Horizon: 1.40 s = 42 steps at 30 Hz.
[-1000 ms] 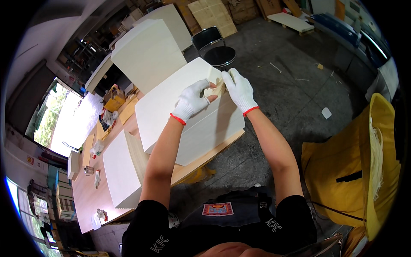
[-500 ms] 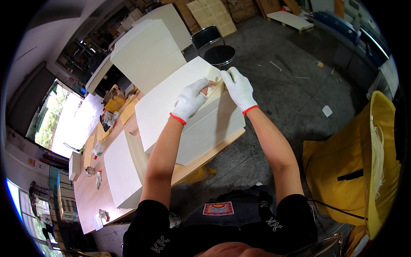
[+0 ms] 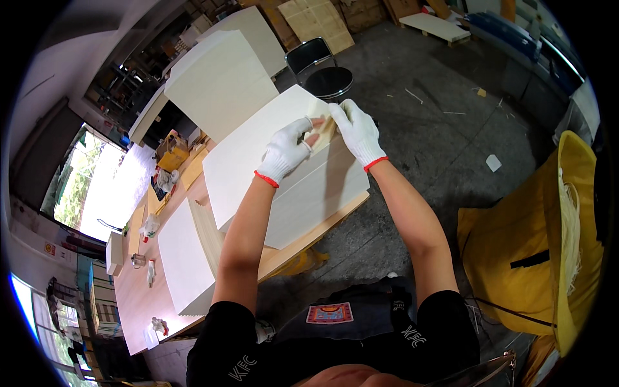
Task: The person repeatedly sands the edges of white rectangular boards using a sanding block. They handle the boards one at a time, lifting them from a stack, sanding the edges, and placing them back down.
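Observation:
A tall stack of large white sheets (image 3: 258, 145) lies on the wooden table, its near edges facing me. My left hand (image 3: 287, 149), in a white knit glove with bare thumb and fingertip, lies over the edge of the top sheets. Its thumb and forefinger are spread apart at the edge. At the stack's right corner, my right hand (image 3: 356, 132), gloved in white with a red cuff, has its fingers closed on the lifted edge of the upper sheets. Its fingertips are partly hidden behind the glove.
A smaller sheet stack (image 3: 187, 248) stands nearer on the table (image 3: 132, 306), left of my forearm. Behind rises another tall white stack (image 3: 219, 84). A black chair (image 3: 327, 80) stands past the far corner. To the right is a large yellow bag (image 3: 509, 258).
My left thumb and forefinger have parted from a closer pinch. My right hand stays at the corner, shifted slightly. The view has moved a little.

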{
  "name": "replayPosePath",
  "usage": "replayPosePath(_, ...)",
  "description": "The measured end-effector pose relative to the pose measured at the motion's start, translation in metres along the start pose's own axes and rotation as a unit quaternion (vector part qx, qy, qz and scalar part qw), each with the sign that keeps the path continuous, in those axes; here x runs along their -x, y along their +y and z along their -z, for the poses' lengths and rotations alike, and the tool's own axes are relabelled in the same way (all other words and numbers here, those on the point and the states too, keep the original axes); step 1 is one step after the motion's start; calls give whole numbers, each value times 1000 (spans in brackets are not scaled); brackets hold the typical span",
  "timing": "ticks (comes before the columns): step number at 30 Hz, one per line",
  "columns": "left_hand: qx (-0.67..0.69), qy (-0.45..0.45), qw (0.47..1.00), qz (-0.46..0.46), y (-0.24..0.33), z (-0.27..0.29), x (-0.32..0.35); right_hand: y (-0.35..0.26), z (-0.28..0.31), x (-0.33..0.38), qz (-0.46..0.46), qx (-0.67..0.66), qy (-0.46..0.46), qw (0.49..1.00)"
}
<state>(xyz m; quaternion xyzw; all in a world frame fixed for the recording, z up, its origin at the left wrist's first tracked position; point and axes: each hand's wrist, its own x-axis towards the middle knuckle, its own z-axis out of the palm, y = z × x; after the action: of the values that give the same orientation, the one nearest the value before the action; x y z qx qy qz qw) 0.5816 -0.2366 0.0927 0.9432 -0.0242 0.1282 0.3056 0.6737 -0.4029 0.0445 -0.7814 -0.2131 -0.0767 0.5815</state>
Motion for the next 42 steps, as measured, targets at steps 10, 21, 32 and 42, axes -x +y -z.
replayPosePath(10, -29, -66, 993, 90, 28, 9, 4, 2, -3, -1, -3, -3, 15, 1000)
replayPosePath(21, -51, -21, 998, 26, 9, 5, 3, -4, 12, 0, -14, 0, -20, 1000)
replayPosePath(32, 10, -2, 1000, 6, 11, 5, 3, -1, 37, -25, 281, 303, -94, 906)
replayPosePath(42, -2, -1, 1000, -21, -2, 3, 0, 1, 9, -8, 32, 4, -49, 998)
